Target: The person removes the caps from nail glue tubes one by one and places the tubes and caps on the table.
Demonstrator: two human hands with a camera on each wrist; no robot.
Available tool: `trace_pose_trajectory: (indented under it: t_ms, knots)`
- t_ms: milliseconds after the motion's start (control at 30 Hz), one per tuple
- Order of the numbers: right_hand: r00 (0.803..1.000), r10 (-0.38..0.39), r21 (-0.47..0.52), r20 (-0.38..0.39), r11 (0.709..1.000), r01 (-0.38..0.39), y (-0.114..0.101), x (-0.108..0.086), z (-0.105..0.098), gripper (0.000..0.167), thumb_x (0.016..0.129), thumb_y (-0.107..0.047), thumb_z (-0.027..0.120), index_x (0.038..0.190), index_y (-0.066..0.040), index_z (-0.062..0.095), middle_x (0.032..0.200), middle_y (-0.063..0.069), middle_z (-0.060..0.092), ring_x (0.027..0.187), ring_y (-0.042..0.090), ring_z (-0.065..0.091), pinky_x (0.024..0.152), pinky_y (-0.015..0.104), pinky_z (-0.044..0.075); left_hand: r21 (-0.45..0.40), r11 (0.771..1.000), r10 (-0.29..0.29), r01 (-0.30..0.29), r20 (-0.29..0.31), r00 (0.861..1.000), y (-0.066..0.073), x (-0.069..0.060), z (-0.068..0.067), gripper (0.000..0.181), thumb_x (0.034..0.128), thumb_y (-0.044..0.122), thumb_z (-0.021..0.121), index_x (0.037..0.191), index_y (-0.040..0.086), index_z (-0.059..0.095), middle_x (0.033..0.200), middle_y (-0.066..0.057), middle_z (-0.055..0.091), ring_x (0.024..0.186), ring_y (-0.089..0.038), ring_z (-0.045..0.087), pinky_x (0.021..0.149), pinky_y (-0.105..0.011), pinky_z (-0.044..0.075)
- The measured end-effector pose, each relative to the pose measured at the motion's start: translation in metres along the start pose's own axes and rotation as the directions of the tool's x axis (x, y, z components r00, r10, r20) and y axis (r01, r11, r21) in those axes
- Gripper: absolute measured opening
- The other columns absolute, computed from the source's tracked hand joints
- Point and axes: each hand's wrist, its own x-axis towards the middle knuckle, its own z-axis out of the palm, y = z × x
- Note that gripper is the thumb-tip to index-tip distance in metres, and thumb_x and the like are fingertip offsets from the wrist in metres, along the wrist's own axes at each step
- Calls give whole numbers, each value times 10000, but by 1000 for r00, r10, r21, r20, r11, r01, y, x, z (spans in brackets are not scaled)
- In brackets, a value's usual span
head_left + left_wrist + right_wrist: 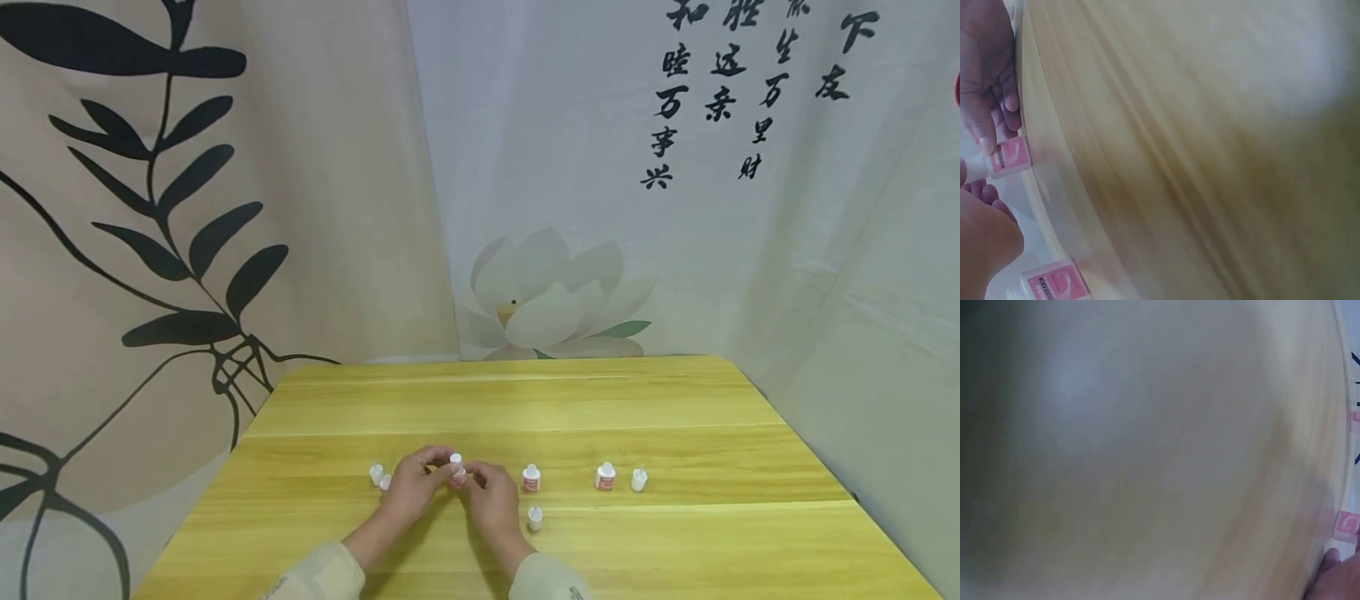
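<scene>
A small white bottle (457, 477) with a pink-red label stands upright between the two hands. My left hand (414, 487) pinches its white top, with finger and thumb meeting there. From the other side, my right hand (492, 502) grips the bottle's body. In the left wrist view, the right hand's thumb lies along the edge of the bottle's pink label (1011, 155), while the left hand (988, 234) is at the white cap (977, 169). The right wrist view shows only part of a hand (1340, 578) beside a pink-labelled bottle (1347, 525).
Right of the hands stand two labelled bottles, one nearer (532, 478) and one farther (605, 477). Small white caps lie at the right (639, 480), near the right wrist (535, 518) and at the left (376, 475). Printed curtains hang behind the wooden table (675, 550).
</scene>
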Motion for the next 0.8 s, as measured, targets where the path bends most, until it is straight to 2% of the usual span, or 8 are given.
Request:
trace_pose_trajectory:
  t_ms: [100, 233, 533, 800]
  knots:
    - [1000, -4, -16, -3, 1000, 4, 0, 0, 1, 98, 877, -140, 736, 958, -87, 752, 866, -3, 613, 805, 133, 546, 703, 309, 493, 7, 1000, 20, -20, 4, 1000, 0, 0, 0, 287, 936, 200, 688, 1167, 30, 685, 978, 7, 663, 966, -182, 587, 808, -280, 468]
    - [1000, -11, -42, -7, 999, 11, -1, 0, 2, 67, 887, -120, 721, 941, -108, 759, 859, -12, 606, 793, 127, 537, 685, 300, 485, -11, 999, 35, -35, -19, 999, -1, -1, 2, 254, 918, 168, 705, 1133, 33, 702, 959, 7, 661, 940, -186, 586, 761, -257, 466]
    - [999, -40, -70, -7, 997, 39, 0, 0, 1, 48, 888, -156, 734, 919, -135, 764, 907, 4, 649, 848, 148, 580, 764, 380, 519, -4, 999, 38, -38, -84, 996, 0, -2, 5, 205, 873, 161, 753, 1058, 76, 738, 928, 18, 670, 880, -186, 576, 699, -235, 455]
    - [999, -49, -57, -19, 997, 48, 0, -1, 0, 36, 872, -135, 747, 902, -133, 767, 896, 10, 662, 849, 160, 593, 771, 400, 523, -49, 998, 37, -43, -118, 992, -3, -2, 10, 163, 849, 145, 778, 1003, 101, 752, 895, -4, 669, 751, -160, 558, 607, -204, 458]
